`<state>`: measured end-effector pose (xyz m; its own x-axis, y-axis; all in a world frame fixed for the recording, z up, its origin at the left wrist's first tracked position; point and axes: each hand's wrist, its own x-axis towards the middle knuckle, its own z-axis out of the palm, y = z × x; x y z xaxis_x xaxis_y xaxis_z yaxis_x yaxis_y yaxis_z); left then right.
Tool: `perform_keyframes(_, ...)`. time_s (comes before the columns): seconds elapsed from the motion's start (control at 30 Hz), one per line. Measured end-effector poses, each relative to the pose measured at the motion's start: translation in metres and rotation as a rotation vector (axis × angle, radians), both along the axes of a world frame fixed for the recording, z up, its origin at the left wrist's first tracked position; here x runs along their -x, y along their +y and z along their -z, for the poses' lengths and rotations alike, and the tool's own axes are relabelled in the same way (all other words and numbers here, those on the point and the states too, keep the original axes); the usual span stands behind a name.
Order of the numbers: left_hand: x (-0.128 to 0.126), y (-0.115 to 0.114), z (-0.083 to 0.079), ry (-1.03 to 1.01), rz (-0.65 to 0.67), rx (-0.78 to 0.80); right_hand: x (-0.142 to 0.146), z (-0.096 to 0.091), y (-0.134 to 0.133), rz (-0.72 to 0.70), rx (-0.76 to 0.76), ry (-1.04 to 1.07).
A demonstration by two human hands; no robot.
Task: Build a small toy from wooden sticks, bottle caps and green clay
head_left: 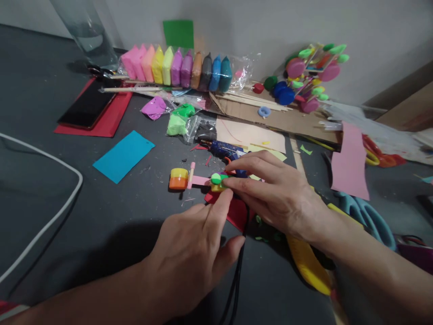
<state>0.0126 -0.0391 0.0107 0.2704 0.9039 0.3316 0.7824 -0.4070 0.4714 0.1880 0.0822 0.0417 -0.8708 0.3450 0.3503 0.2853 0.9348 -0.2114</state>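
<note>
A small craft model (200, 181) lies on the dark table, with a flat pink strip, a short rod across it and green and yellow clay pieces. My right hand (284, 196) comes in from the right, its fingertips closed on the model's green and yellow end, which they partly hide. From below, my left hand (196, 243) reaches its index fingertip to the yellow piece; its thumb stands apart. An orange and yellow cylinder (178, 179) stands just left of the rod; whether they touch I cannot tell. Red paper (238, 214) lies under my hands.
A glue gun (223, 149) lies behind my right hand, blue-handled scissors (368, 216) to the right. Clay packets (176, 70) line the back beside cardboard (264, 117) and a colourful clay-and-stick model (311, 76). A phone (89, 104), blue paper (123, 155) and white cable (64, 162) are leftward.
</note>
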Motion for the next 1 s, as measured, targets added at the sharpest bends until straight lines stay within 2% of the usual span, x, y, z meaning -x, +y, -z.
perform_keyframes(0.3, -0.0018, -0.0007, 0.0007, 0.125, -0.041, -0.005, 0.0020, -0.0038, 0.0062, -0.046, -0.017, -0.015)
perform_keyframes(0.47, -0.0015, -0.0004, 0.0000, 0.137, -0.041, 0.008, 0.0041, -0.0046, 0.0059, -0.052, 0.079, 0.022)
perform_keyframes(0.6, -0.0008, 0.0005, -0.0018, 0.130, -0.029, 0.015, 0.0057, -0.0027, 0.0038, 0.002, 0.129, 0.085)
perform_keyframes(1.0, -0.0005, 0.0005, -0.0022, 0.117, -0.027, 0.026, 0.0080, 0.0020, 0.0060, -0.012, 0.063, 0.046)
